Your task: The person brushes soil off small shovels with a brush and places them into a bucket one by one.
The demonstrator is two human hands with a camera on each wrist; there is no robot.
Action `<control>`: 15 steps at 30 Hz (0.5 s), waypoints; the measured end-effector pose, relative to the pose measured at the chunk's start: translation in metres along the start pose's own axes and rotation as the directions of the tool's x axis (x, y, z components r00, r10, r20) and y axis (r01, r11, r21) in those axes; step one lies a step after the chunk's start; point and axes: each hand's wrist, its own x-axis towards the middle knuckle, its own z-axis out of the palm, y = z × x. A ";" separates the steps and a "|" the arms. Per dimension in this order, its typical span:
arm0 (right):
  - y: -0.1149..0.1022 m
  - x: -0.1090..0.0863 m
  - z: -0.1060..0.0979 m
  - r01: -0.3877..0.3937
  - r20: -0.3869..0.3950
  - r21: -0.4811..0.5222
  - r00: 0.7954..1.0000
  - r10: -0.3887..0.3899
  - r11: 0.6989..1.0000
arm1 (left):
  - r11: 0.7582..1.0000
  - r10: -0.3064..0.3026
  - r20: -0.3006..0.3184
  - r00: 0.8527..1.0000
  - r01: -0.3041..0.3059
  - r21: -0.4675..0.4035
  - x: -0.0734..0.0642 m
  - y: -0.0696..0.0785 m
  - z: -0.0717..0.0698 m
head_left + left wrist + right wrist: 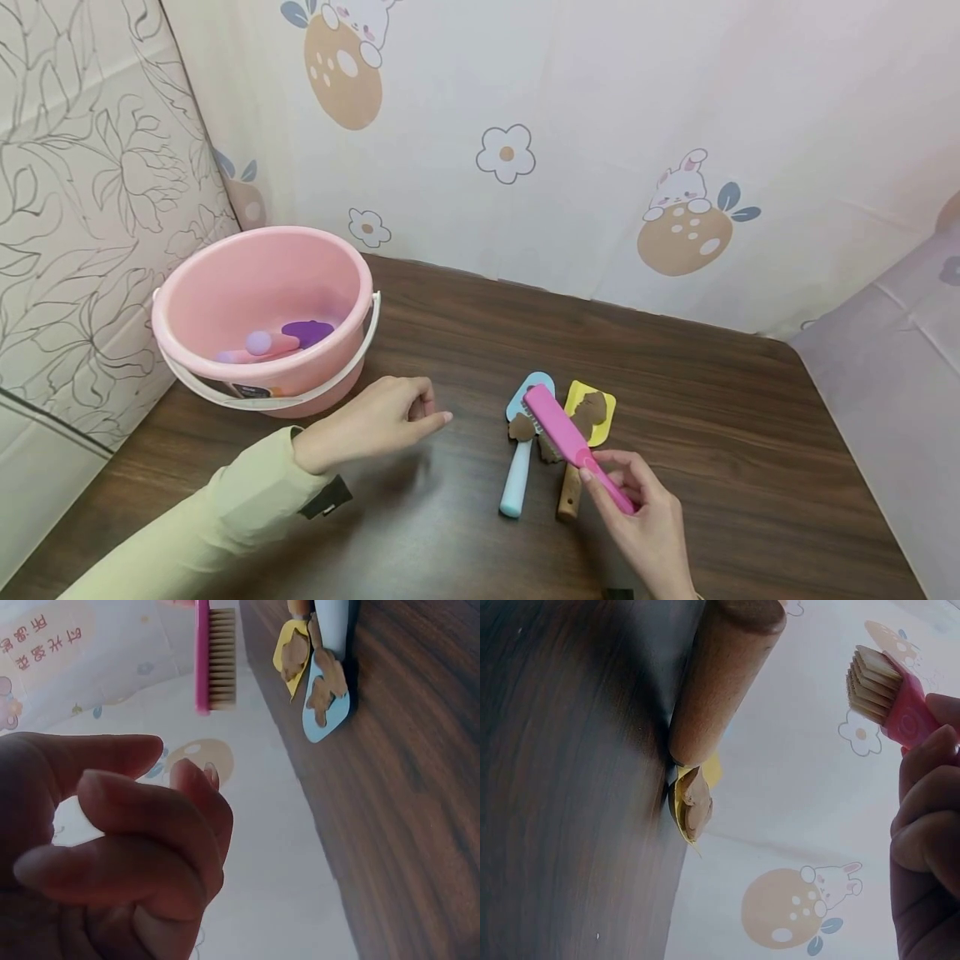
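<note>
While the right hand pinches its slim handle between thumb and fingers, the pink brush is held up off the table, slanting forward and to the left above two spatulas. It is bright pink with a smooth, flat back and a long, narrow head; pale tan bristles stand in close, even rows along the underside, pointing down toward the table, and a round mark shows on the pink near where the head meets the handle. The left hand, in a pale green sleeve, is held out well apart from the brush, fingers loosely bent with a gap between them and the thumb, gripping nothing.

Below the brush, the blue spatula lies on the table with its light blue handle toward the person. Just to its right is the yellow spatula, whose wooden handle also points toward the person. Brown lumps, uneven in shape, sit on both blades.

Farther off, at the left, a pink bucket with a white handle stands on the table, a purple thing inside it. Behind everything hangs a white sheet printed with rabbits, orange fruit and flowers.
</note>
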 end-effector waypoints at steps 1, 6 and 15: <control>0.000 0.000 0.000 -0.001 0.002 -0.001 1.000 0.001 1.000 | 1.000 -0.001 0.006 1.000 0.001 -0.005 0.000 0.000 0.001; -0.001 0.000 0.000 -0.003 0.011 -0.012 1.000 0.003 1.000 | 1.000 -0.020 0.039 0.999 0.020 -0.017 0.005 0.000 0.007; -0.002 0.000 0.000 -0.010 0.019 -0.012 1.000 0.010 1.000 | 0.999 -0.020 0.094 0.995 0.023 -0.031 0.014 0.002 0.025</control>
